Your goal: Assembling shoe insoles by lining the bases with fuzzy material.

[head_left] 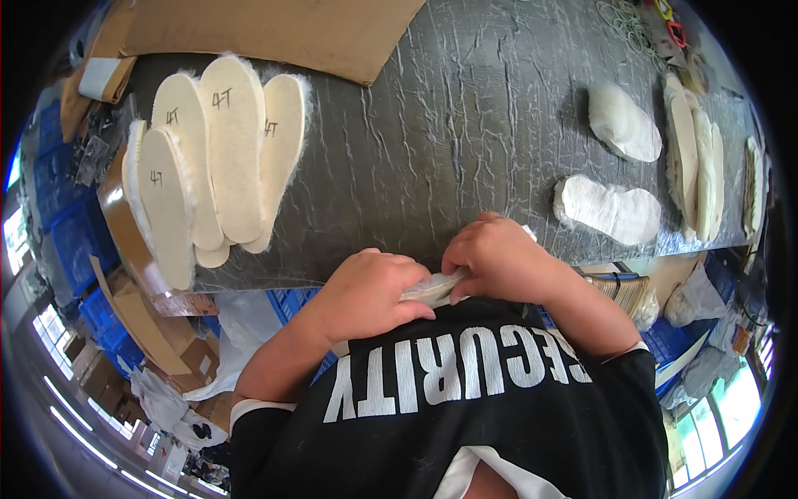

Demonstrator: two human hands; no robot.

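Close to my body, at the table's front edge, both hands grip a pale, layered insole [434,289], seen mostly edge-on. My left hand [370,291] is closed on its left end, thumb toward me. My right hand [503,256] pinches the other end between bent fingers and thumb. The fingers hide much of it, so I cannot tell whether it is one or more. At the left lie several beige, fleece-backed insoles [234,158] fanned out, with handwritten marks. To the right are a white fleecy insole [609,210] and a puffy white fleece piece [623,125].
Brown cardboard [274,33] covers the far left of the dark, wrinkled tabletop [432,150]. More insoles [694,158] stand on edge at the right, with string [632,29] and red-handled scissors [675,33] beyond. Blue crates [79,241] and cardboard boxes stand below left.
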